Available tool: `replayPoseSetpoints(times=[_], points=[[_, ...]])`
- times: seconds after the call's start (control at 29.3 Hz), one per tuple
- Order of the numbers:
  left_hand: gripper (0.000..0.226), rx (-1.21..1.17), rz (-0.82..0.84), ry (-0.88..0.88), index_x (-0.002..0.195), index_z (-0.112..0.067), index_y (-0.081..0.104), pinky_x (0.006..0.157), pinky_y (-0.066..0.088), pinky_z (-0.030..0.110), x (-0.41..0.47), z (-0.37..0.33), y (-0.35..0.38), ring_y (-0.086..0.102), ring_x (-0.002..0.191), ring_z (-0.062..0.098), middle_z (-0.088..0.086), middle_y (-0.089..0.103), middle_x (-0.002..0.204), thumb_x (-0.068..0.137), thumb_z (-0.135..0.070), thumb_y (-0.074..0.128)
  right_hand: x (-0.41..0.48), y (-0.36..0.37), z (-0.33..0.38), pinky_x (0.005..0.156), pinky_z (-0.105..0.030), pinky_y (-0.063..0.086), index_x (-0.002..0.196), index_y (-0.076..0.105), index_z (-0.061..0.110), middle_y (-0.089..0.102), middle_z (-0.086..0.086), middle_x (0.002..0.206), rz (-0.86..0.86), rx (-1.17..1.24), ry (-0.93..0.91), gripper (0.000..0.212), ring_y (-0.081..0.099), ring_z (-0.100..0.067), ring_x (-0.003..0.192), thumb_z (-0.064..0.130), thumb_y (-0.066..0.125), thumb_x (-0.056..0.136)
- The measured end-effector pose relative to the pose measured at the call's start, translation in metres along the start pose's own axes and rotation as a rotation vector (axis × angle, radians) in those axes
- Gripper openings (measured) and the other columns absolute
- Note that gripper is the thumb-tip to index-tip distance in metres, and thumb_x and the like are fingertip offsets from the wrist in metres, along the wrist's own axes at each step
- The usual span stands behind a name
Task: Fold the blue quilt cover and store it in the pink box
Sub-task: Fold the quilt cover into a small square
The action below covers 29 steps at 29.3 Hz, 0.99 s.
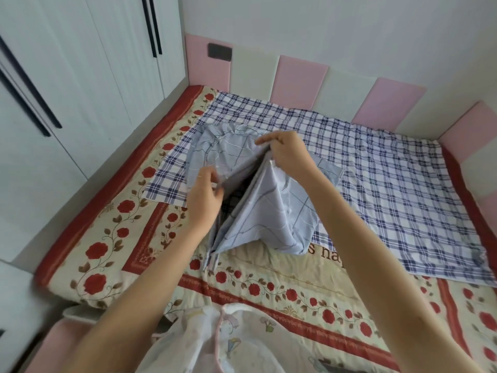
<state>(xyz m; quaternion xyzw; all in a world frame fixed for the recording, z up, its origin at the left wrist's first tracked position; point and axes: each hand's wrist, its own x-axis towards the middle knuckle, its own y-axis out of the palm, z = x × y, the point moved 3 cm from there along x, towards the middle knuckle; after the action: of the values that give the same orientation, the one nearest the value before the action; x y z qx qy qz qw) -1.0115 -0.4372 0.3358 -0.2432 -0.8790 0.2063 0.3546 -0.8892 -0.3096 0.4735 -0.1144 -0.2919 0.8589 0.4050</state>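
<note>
2 hands hold the blue quilt cover (269, 211) up off the bed (78, 168), near the middle of the mattress. Your right hand (287, 154) pinches the top of the folded stack, fingers curled over its upper edge. Your left hand (205, 195), blurred, grips the layers just beside it, lower and to the left.

The cover hangs from that raised ridge like a tent. Several folded layers fan down on the near side, their lower corners touching the bedspread (295, 278), and the far part lies crumpled on the plaid sheet (390, 170).

On your left, the bed's edge runs close along white wardrobe doors (67, 76) with black bar handles. The far edge meets a padded headboard (301, 76) of pink and white panels. Open bedspread lies to the near left and near right of the cover.

The cover is thin, pale blue, creased and crossed by fine lines. The plaid sheet is flat, checked blue and white. The bedspread is quilted, cream with red roses and red bands. A white printed cloth (242, 340) lies between your forearms. A pink shape (59, 343) shows at bottom left; you cannot tell what it is.
</note>
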Motion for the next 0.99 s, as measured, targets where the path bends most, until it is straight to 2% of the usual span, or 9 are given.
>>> replayPoseSetpoints(times=[0.14,0.31,0.41,0.51,0.72,0.79,0.85,0.92,0.99], points=[[0.039,-0.074,-0.010,-0.157,0.113,-0.002,0.045,0.063,0.043,0.007,-0.030,0.006,0.026,0.051,0.084,0.010,0.013,0.050,0.107,0.080,0.001,0.064,-0.008,-0.009,0.042,0.034,-0.019,0.023,0.085,0.068,0.005,0.045,0.002,0.054,-0.074,0.381,0.007,0.040,0.028,-0.006,0.034,-0.008,0.031,0.091],[0.014,-0.220,0.221,-0.496,0.094,-0.017,0.046,0.058,0.044,0.022,-0.038,0.007,0.058,0.057,0.072,0.010,-0.004,0.057,0.081,0.089,-0.013,0.058,-0.007,-0.051,0.075,0.036,-0.020,0.022,0.092,0.068,0.004,0.034,-0.002,0.054,-0.174,0.591,-0.121,0.040,0.023,-0.010,0.040,-0.008,0.030,0.091],[0.012,-0.298,0.184,-0.355,0.085,-0.014,0.055,0.053,0.036,0.013,-0.035,-0.003,0.058,0.053,0.064,-0.005,-0.010,0.056,0.071,0.092,-0.006,0.051,-0.008,-0.068,0.076,0.035,-0.021,0.028,0.097,0.067,0.002,0.038,-0.004,0.052,-0.255,0.493,-0.163,0.040,0.033,-0.011,0.037,-0.008,0.029,0.090],[0.019,-0.264,0.077,-0.321,0.099,-0.008,0.064,0.057,0.038,0.011,-0.030,0.004,0.048,0.054,0.066,-0.003,-0.010,0.059,0.079,0.093,0.001,0.048,-0.012,-0.083,0.059,0.045,-0.024,0.052,0.094,0.067,0.006,0.062,-0.008,0.066,-0.365,0.226,-0.168,0.034,0.058,-0.015,0.044,-0.007,0.035,0.091],[0.027,-0.222,-0.039,-0.264,0.121,-0.001,0.038,0.056,0.046,0.019,-0.028,0.035,0.012,0.057,0.067,0.013,0.004,0.056,0.090,0.095,0.004,0.041,-0.017,-0.095,0.000,0.056,-0.037,0.059,0.079,0.067,0.008,0.067,-0.009,0.067,-0.579,-0.123,-0.037,0.018,0.068,-0.018,0.055,0.002,0.053,0.087],[0.025,-0.119,-0.022,-0.069,0.115,-0.005,0.036,0.051,0.038,0.018,-0.033,0.036,0.008,0.053,0.062,0.019,0.013,0.053,0.091,0.092,0.002,0.045,-0.018,-0.091,-0.017,0.052,-0.042,0.057,0.078,0.066,-0.002,0.066,-0.017,0.065,-0.658,-0.141,0.004,0.019,0.066,-0.018,0.051,0.004,0.050,0.088],[0.025,-0.021,0.041,0.125,0.101,-0.012,0.035,0.047,0.031,0.015,-0.043,0.037,0.009,0.045,0.057,0.014,0.021,0.052,0.092,0.087,0.003,0.049,-0.022,-0.087,-0.024,0.045,-0.032,0.055,0.079,0.067,-0.002,0.062,-0.014,0.061,-0.726,-0.084,0.037,0.023,0.062,-0.006,0.043,0.004,0.048,0.091],[0.025,0.068,0.126,0.247,0.090,-0.013,0.037,0.046,0.033,0.015,-0.057,0.040,0.007,0.043,0.060,0.009,0.027,0.053,0.104,0.084,0.005,0.053,-0.025,-0.080,-0.026,0.041,-0.021,0.052,0.079,0.067,0.003,0.057,-0.006,0.056,-0.751,0.022,0.050,0.025,0.058,-0.001,0.040,0.004,0.046,0.092],[0.025,0.134,0.203,0.372,0.086,-0.011,0.041,0.041,0.037,0.016,-0.071,0.045,0.006,0.042,0.052,0.007,0.024,0.055,0.113,0.080,0.004,0.061,-0.023,-0.073,-0.023,0.045,-0.026,0.054,0.079,0.068,0.007,0.059,-0.004,0.054,-0.765,0.096,0.035,0.025,0.060,-0.005,0.040,0.004,0.046,0.091]])
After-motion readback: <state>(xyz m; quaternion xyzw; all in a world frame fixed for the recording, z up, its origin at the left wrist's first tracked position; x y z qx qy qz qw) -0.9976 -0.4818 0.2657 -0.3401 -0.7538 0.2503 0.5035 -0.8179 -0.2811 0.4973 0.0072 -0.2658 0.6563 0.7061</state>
